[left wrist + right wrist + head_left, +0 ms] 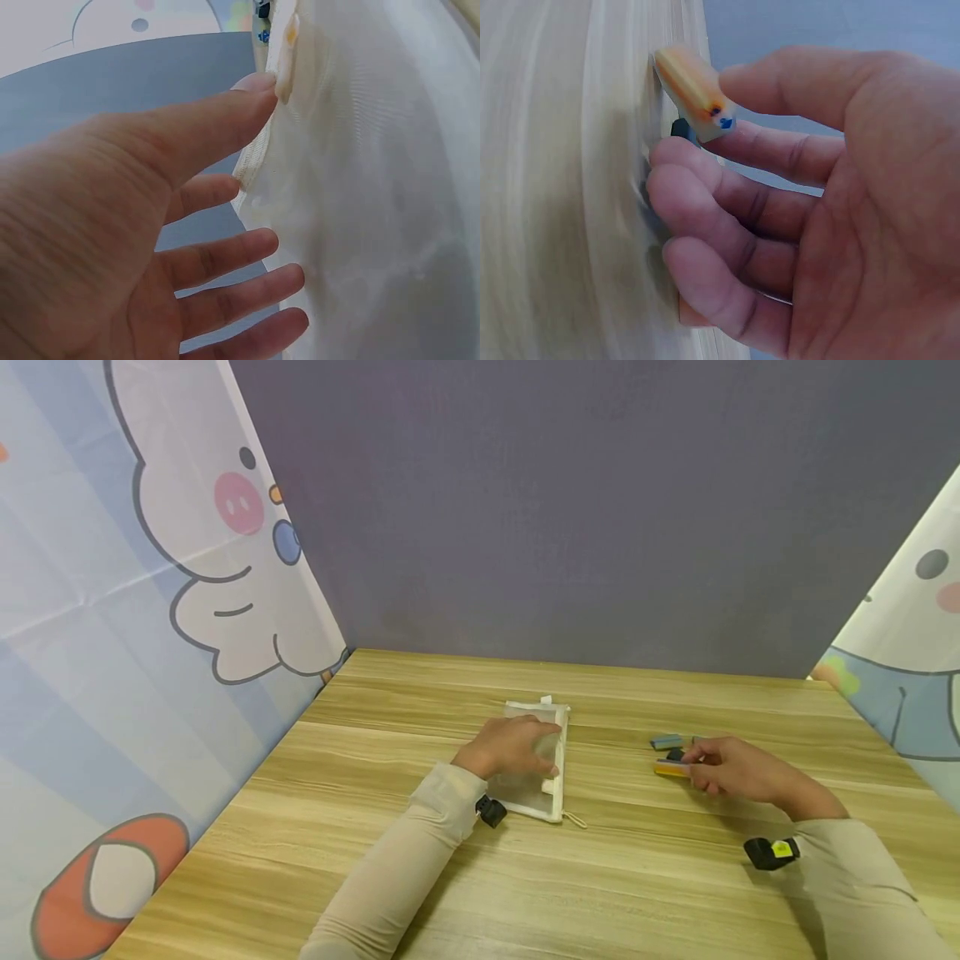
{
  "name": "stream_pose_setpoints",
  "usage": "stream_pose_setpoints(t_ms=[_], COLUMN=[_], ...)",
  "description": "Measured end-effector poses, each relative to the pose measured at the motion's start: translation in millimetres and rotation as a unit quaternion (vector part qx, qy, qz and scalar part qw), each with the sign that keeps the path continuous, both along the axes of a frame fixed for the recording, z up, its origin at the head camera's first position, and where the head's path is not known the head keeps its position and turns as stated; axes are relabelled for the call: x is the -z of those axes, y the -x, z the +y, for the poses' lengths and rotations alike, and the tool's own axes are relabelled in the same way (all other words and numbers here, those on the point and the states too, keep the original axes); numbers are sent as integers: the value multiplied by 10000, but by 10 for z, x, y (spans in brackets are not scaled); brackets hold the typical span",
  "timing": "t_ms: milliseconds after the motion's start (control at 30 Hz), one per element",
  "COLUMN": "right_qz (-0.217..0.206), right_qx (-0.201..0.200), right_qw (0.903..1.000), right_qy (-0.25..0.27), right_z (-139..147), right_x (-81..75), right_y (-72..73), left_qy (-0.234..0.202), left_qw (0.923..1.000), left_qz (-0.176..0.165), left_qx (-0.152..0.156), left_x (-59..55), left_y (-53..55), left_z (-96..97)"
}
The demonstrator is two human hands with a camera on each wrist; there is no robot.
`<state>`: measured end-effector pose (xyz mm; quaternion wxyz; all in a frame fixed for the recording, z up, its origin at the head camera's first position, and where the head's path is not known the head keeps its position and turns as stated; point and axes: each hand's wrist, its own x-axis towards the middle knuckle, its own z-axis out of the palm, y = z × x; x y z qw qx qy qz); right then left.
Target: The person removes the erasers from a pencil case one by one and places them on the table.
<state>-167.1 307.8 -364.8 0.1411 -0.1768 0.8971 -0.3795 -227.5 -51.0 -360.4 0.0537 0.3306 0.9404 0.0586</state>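
Note:
A see-through white zip pouch point(528, 806) lies flat on the table. My left hand point(517, 747) is over it with fingers spread; in the left wrist view the thumb tip is right at the zipper edge point(259, 146). To the right, my right hand point(738, 770) pinches a small orange-yellow bar point(671, 769) between thumb and index finger. In the right wrist view that bar point(690, 86) shows dark and blue marks near its end, while the other fingers curl below. A grey-green bar point(666, 742) and a small black thing point(675, 754) lie just beyond, the latter partly hidden.
The wood-grain table point(637, 902) runs back to a dark grey panel point(600, 527). Cartoon-printed cloth point(67, 652) hangs at the left, with more at the right. A thin cord loop point(576, 820) sticks out from the pouch's near right corner.

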Motion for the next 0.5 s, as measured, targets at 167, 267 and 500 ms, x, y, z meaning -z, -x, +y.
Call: stream_pose_setpoints(t_ms=[167, 267, 500], right_qz=[-78, -70, -54], right_qx=[29, 69, 175], right_qw=[9999, 9998, 9994], right_qy=[-102, -186, -309], right_z=[44, 50, 53], right_x=[10, 9, -1], right_y=[1, -3, -18], left_qy=[21, 11, -34], left_qw=[10000, 9999, 9997], left_qz=[30, -3, 43], left_qx=[-83, -164, -228], left_x=[6, -4, -10], left_y=[-15, -34, -41], left_z=[21, 31, 49])
